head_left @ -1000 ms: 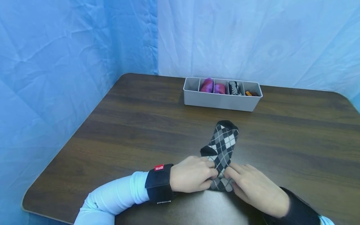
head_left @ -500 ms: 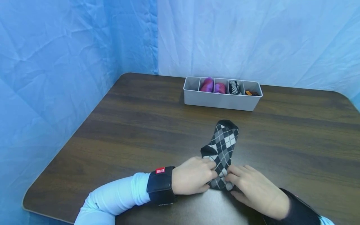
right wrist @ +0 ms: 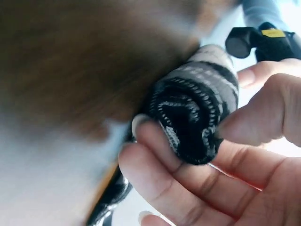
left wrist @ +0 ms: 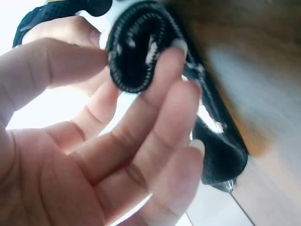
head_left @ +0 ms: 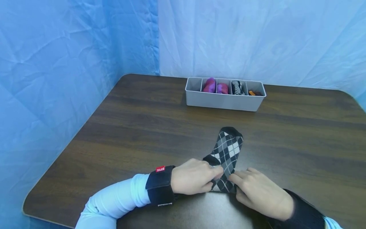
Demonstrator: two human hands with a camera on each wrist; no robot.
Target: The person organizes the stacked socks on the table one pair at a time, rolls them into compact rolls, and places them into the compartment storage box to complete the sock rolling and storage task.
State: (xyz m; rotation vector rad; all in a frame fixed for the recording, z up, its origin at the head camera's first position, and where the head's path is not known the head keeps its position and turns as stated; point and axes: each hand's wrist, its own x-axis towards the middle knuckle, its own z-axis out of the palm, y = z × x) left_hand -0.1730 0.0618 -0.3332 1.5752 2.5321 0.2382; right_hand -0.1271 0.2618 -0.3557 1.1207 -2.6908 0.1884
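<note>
A black, grey and white argyle sock point(head_left: 229, 148) lies on the table with its black toe pointing away from me. Its near end is wound into a roll. My left hand point(head_left: 194, 177) pinches the left side of that roll between thumb and fingers, and my right hand point(head_left: 260, 193) pinches the right side. In the left wrist view the sock roll point(left wrist: 129, 59) shows its coiled layers end-on, with the flat part stretching off behind the fingertips. The right wrist view shows the other end of the sock roll point(right wrist: 188, 110) between thumb and fingers.
Toward the back of the brown wooden table point(head_left: 128, 127) stands a grey divided box point(head_left: 221, 101). Two purple-pink rolls point(head_left: 210, 86), a black-and-white striped roll point(head_left: 237, 88) and a brown-orange item point(head_left: 254, 93) sit in its compartments; the leftmost is bare. Blue curtains hang behind.
The sock's toe has shifted slightly toward me and its near end is rolled up a little further. Both hands stay at the roll, their fingers shifting grip.
</note>
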